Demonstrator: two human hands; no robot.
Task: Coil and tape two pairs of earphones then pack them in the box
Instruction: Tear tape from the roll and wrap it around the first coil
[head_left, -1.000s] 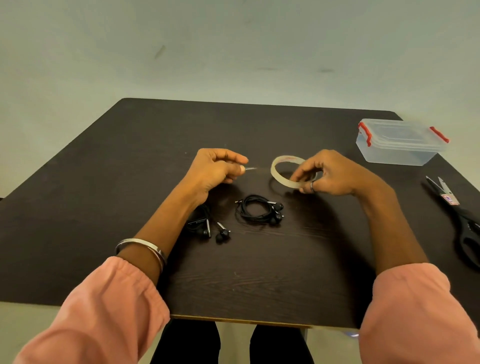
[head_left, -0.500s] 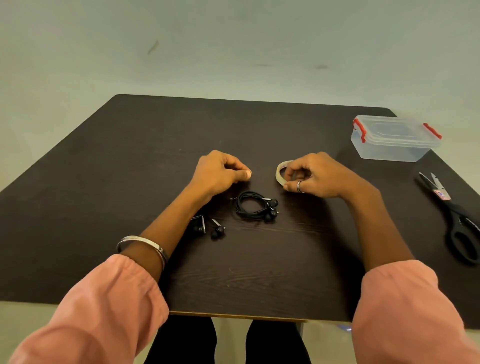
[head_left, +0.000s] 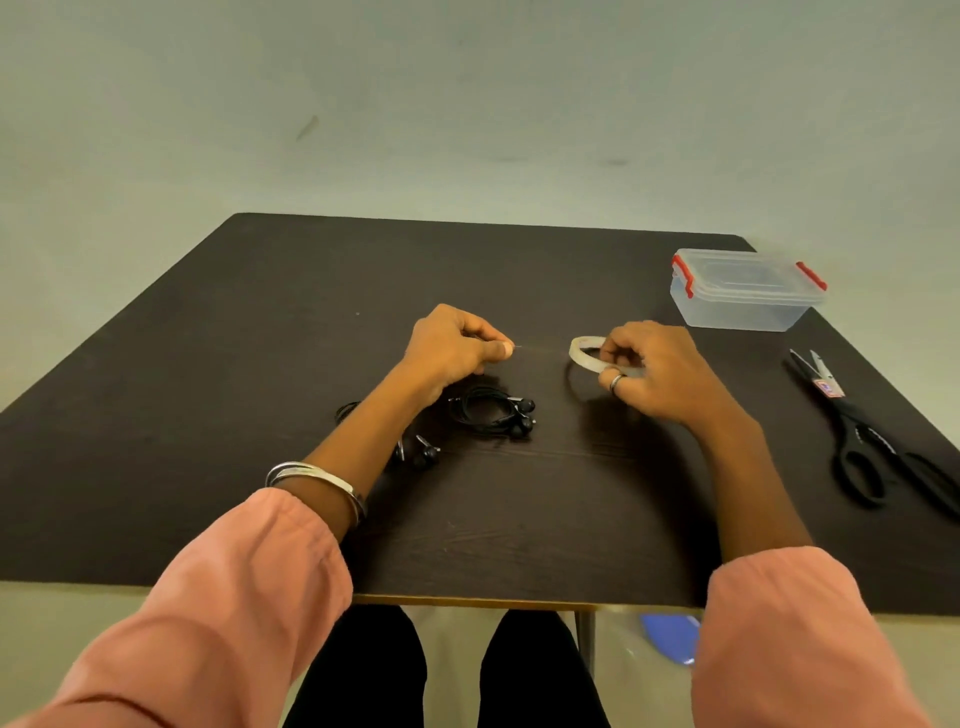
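Since half a second ago the hands are drawn apart again; a thin strip of tape is now stretched between them, where before the left thumb sat close to the roll. Left hand is curled, strip end pinched between thumb and forefinger; right hand is curled round the tape roll, roll held just above the table; a ring is seen on one right finger. One coiled pair of earphones lies on the table just below the left hand, near the table's middle; second pair of earphones lies partly hidden under the left forearm, only buds and a bit of cable seen; whether it is coiled cannot be told. Clear box, red clips, lid on, stands at the far right, well apart from both pairs; black scissors lie near the right edge, blades open. Bangles are worn on the left wrist; pink sleeves on both arms.
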